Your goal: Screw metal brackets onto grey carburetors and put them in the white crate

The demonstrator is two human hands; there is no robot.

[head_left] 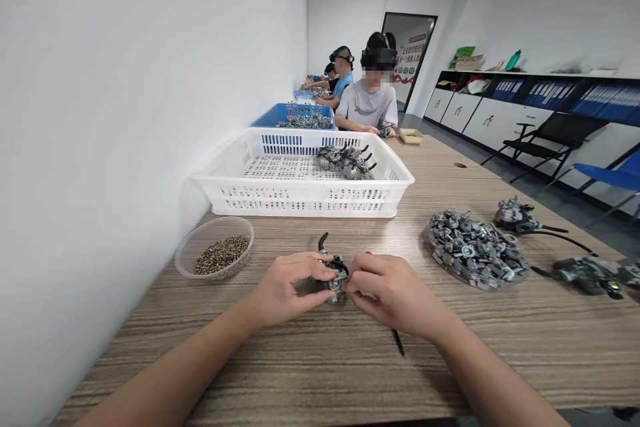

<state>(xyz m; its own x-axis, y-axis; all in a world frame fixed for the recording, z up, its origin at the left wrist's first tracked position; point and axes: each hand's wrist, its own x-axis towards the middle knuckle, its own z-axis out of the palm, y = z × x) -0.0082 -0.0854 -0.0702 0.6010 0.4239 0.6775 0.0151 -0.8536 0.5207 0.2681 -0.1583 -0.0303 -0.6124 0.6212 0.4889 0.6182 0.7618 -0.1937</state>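
Low over the table in front of me, a small grey metal carburetor with a black hose is gripped by my left hand, thumb and fingers on either side. My right hand is at the carburetor's right side, its fingertips pinched together against it. Whatever sits in that pinch is too small and covered to make out. A dark thin shaft, perhaps a screwdriver's, shows below my right hand, and a bit of red shows above it; the rest is hidden.
At left stands a clear bowl of small screws. A white crate holds several carburetors; behind it is a blue crate. To the right are a tub of metal parts and more carburetors. A co-worker sits across.
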